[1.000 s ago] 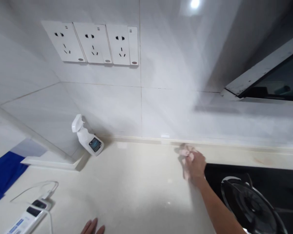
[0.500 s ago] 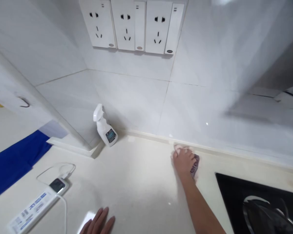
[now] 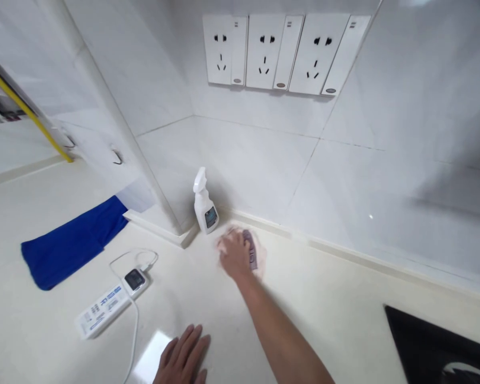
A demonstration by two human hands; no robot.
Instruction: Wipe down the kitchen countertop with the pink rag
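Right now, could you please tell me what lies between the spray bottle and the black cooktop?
In the head view, the pink cloth lies under the right hand, near the spray bottle; beyond, pale counter runs to the black cooktop.

place: kitchen | black cooktop (image 3: 436, 344) | pale countertop (image 3: 324, 298) | tiled wall (image 3: 252, 160) | 3 wall sockets (image 3: 264, 72)

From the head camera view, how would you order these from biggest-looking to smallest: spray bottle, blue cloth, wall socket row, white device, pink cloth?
1. Wall socket row
2. Blue cloth
3. White device
4. Spray bottle
Unranked: pink cloth, blurred and partly covered by the right hand.
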